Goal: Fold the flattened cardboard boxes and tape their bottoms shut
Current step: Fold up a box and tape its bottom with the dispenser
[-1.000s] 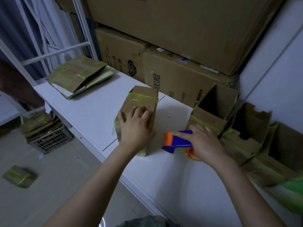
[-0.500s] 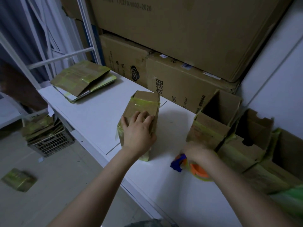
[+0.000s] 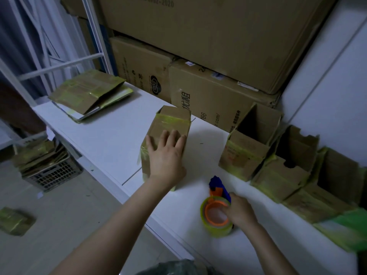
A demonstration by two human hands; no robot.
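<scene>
Head view: the left hand rests flat, fingers spread, on a taped cardboard box lying on the white table. Right of it, the right hand grips a blue-and-orange tape dispenser, fingers seemingly curled at its roll, though blurred.
</scene>
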